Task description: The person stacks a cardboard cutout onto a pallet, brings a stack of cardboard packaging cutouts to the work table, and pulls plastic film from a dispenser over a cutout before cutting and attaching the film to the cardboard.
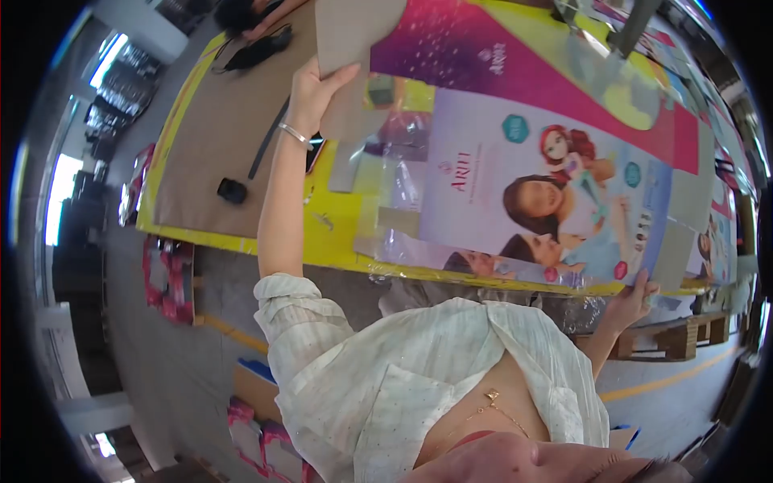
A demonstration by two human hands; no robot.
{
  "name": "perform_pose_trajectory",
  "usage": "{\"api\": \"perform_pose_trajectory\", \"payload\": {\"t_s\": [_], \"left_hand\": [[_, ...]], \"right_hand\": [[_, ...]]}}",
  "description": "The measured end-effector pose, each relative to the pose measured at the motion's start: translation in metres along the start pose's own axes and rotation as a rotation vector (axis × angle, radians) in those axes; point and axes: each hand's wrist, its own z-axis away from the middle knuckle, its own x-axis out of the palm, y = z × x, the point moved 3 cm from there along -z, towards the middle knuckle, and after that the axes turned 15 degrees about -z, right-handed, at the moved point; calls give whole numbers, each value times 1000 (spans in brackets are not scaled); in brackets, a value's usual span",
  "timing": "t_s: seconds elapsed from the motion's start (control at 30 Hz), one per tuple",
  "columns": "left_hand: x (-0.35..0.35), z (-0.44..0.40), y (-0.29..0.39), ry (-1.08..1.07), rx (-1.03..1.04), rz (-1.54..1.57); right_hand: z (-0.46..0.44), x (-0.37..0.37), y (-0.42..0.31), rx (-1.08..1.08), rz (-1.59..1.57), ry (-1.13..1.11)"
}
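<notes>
A large printed cardboard box sheet (475, 161) lies flat before me, with a pink and purple band, a doll picture and a grey unprinted panel (346, 32). My left hand (318, 92) is closed on the edge of the grey panel, its thumb on top. At the near right corner, my right hand (632, 302) pinches the sheet's edge, with its fingers partly hidden. Clear plastic film (394, 161) shows along the sheet's left side, and more printed sheets (713, 241) lie to the right.
The yellow-edged table (338, 233) has a brown board (193, 153) on its left, bearing a small black object (232, 191) and a black strap (270, 141). Another person's arm (274, 16) reaches in at the far left. A wooden pallet (684, 338) stands on the floor at right.
</notes>
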Motion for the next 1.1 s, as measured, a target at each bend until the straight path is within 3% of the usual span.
{"api": "perform_pose_trajectory", "payload": {"t_s": [0.03, 0.1, 0.2, 0.37, 0.93, 1.03, 1.1], "left_hand": [[-10, 11, -20, 14, -11, -8], [-24, 31, -64, -9, -232, 23], [-22, 45, -109, -28, -335, -17], [-16, 49, -144, -20, -310, 109], [-11, 54, -159, -118, -396, 164], [-15, 57, -185, -116, -408, 106], [-21, 55, -202, -96, -321, -152]], "right_hand": [[12, 1, 6, 17, 0, -11], [37, -2, 22, 53, 134, -115], [49, -5, 36, 124, 214, -112], [62, -4, 44, 164, 231, -111], [72, -18, 55, 180, 337, -124], [75, -13, 54, 179, 401, -146], [74, -10, 53, 173, 473, -192]]}}
